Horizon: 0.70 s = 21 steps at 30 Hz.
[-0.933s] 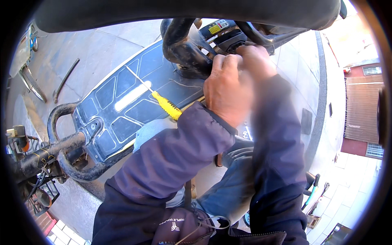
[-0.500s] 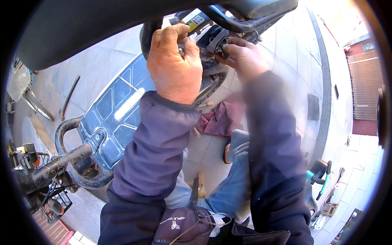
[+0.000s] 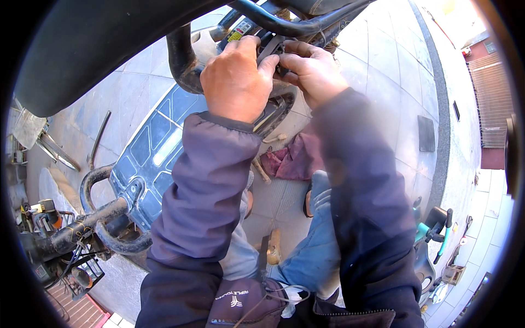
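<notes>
Where the bare left hand [image 3: 235, 79] and the bare right hand [image 3: 317, 74] come close together in the upper centre of the frame, a small dark part [image 3: 281, 49] sits between them, below a glossy black curved metal tube [image 3: 273, 23]. The right thumb and fingers pinch that part; what the left fingers grip cannot be told. A crumpled dark-red cloth [image 3: 298, 157] lies at centre, and a flat blue-grey ribbed footboard [image 3: 146, 145] stretches left of the left sleeve [image 3: 205, 186].
</notes>
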### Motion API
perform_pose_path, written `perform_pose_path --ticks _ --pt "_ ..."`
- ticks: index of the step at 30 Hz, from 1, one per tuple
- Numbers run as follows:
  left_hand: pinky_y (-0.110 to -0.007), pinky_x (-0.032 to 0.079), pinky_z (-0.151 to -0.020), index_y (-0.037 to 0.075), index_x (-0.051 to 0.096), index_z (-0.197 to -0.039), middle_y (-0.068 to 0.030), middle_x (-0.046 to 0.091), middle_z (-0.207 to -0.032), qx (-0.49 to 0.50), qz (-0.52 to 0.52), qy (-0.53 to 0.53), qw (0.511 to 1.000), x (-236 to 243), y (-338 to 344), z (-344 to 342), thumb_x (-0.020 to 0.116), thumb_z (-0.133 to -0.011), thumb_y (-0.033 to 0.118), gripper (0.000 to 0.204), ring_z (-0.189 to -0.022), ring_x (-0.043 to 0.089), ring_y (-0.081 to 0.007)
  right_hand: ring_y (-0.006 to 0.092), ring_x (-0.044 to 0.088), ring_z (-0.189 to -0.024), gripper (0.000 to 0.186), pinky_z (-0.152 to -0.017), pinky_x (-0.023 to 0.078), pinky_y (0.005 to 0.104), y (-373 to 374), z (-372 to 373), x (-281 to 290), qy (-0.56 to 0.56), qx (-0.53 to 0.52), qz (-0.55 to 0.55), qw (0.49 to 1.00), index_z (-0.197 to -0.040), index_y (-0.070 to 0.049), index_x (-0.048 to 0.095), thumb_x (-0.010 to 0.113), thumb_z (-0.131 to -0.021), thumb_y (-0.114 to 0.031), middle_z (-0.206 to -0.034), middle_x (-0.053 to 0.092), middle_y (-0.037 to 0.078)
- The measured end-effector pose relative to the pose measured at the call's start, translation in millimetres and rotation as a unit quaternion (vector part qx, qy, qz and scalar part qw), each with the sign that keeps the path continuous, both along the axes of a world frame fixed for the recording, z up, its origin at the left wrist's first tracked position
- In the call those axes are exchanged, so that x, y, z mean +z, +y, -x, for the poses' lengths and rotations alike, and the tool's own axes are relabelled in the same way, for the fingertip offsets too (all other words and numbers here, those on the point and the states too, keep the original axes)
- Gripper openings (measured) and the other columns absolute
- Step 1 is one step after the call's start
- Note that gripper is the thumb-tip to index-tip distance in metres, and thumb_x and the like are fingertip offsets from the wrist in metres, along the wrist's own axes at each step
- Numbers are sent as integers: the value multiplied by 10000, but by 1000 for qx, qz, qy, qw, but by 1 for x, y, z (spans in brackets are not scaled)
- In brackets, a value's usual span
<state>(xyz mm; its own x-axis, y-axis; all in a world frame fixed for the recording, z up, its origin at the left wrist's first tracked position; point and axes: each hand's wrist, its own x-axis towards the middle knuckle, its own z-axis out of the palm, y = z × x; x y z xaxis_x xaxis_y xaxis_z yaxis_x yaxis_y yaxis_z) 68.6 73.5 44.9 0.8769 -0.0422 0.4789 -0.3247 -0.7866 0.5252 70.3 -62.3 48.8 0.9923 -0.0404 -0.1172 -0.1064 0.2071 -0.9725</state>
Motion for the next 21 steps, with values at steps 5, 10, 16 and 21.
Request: perform_pose_path --ticks 5,10,16,21 --pt "-353 511 -769 48 611 -1078 -150 688 -927 -41 62 20 997 6 4 3 721 -759 272 405 -859 674 -289 213 630 -932 407 -829 543 313 -12 4 -4 6 60 1 998 -1202 125 499 601 -852 -54 -1068 604 167" --pt "-324 522 -758 41 566 -1127 -157 687 -940 -65 100 46 992 6 7 4 723 -757 244 450 -856 681 -256 241 602 -1027 480 -891 522 351 -24 12 -6 46 126 -72 988 -1285 134 407 586 -897 -85 -1163 561 182" --pt "-429 485 -798 66 546 -1153 -185 677 -893 -84 126 41 988 4 9 2 663 -772 272 449 -871 657 -351 281 584 -1086 534 -937 495 414 -37 22 -19 66 192 -186 961 -1336 80 382 610 -893 -112 -1223 537 170" --pt "-307 520 -762 16 515 -1204 -179 661 -1013 -126 141 99 977 7 14 3 678 -818 229 471 -888 662 -213 272 584 -1090 558 -952 487 407 -34 24 -25 45 208 -233 949 -1347 66 370 622 -886 -119 -1196 548 164"
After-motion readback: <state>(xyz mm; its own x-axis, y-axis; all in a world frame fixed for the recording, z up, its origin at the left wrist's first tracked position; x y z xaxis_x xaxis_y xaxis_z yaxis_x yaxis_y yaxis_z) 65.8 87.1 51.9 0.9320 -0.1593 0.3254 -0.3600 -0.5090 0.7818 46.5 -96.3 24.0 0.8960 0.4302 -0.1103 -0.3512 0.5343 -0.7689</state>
